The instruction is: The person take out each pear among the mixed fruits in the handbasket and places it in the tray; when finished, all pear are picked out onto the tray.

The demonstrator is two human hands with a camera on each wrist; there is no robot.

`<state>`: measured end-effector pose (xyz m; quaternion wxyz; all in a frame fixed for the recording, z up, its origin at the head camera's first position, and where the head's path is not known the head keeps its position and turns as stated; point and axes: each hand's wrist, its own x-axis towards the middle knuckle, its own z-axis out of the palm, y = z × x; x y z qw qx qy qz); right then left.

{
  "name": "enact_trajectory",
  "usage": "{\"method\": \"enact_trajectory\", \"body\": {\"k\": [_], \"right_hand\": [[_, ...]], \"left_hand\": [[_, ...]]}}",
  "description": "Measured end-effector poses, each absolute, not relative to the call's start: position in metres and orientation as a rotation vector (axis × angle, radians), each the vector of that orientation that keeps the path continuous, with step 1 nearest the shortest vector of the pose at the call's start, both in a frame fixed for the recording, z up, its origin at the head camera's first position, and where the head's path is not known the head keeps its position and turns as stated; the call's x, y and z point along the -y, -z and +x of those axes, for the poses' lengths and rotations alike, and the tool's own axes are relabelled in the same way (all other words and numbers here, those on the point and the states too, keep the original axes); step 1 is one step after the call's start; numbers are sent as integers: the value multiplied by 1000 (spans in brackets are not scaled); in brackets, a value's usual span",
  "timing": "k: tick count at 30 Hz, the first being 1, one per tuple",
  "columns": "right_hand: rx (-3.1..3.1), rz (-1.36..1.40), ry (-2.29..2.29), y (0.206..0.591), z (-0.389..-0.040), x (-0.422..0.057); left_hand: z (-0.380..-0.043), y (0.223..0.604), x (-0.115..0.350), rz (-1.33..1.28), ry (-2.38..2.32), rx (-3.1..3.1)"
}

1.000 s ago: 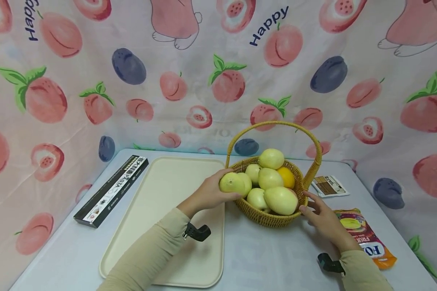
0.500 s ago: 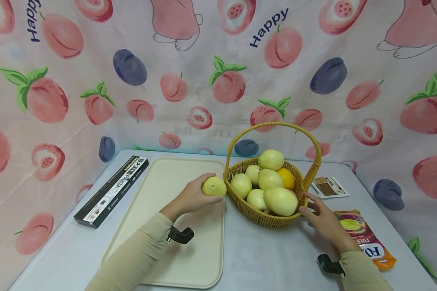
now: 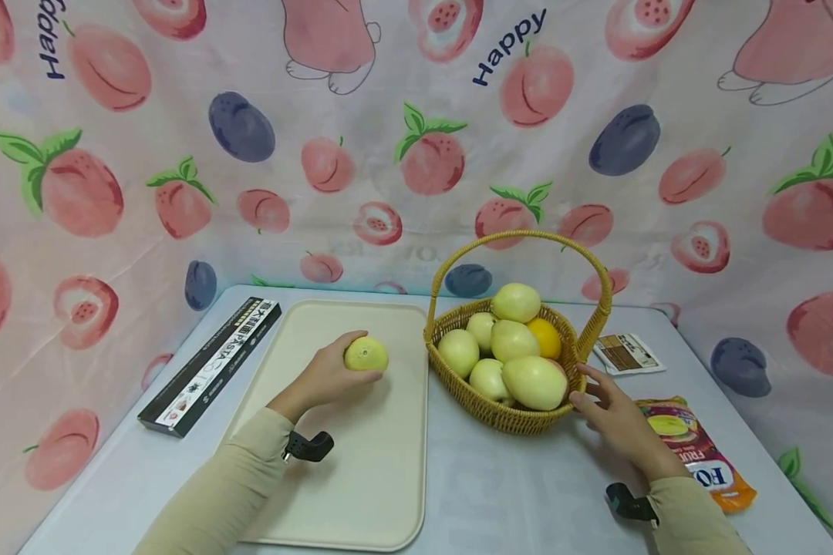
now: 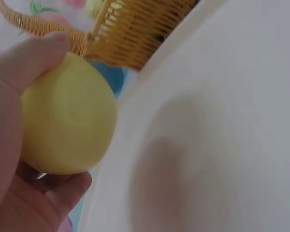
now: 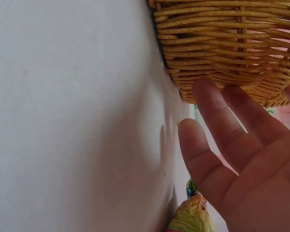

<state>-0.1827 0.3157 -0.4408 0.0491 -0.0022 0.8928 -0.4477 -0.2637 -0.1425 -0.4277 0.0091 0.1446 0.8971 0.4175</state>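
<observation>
My left hand [image 3: 333, 374] grips a pale yellow-green pear [image 3: 366, 354] above the cream tray [image 3: 347, 478]. In the left wrist view the thumb lies over the top of the pear [image 4: 70, 116] and fingers curl under it, clear of the tray surface. My right hand [image 3: 618, 420] rests against the right side of the wicker basket [image 3: 507, 418], thumb and forefinger at the rim near the handle's base. Its fingers look relaxed in the right wrist view, fingertips by the woven wall [image 5: 227, 48]. Inside the basket lie several pale green pears [image 3: 534, 383] and an orange [image 3: 544, 338].
A black pasta box [image 3: 211, 366] lies left of the tray. Right of the basket are a white and brown packet [image 3: 630, 354] and a red and orange bag [image 3: 694, 455]. A fruit-print cloth [image 3: 389, 154] hangs behind the table.
My left hand has carried the pear out of the basket and leftward over the tray. The right hand has stayed at the basket.
</observation>
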Motion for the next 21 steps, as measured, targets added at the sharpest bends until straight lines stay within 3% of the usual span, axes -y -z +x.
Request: {"method": "enact_trajectory", "body": {"k": [21], "right_hand": [[-2710,-7,1389,441,-183,-316]], "left_hand": [[-285,439,185,263,-1270,-2816]]}}
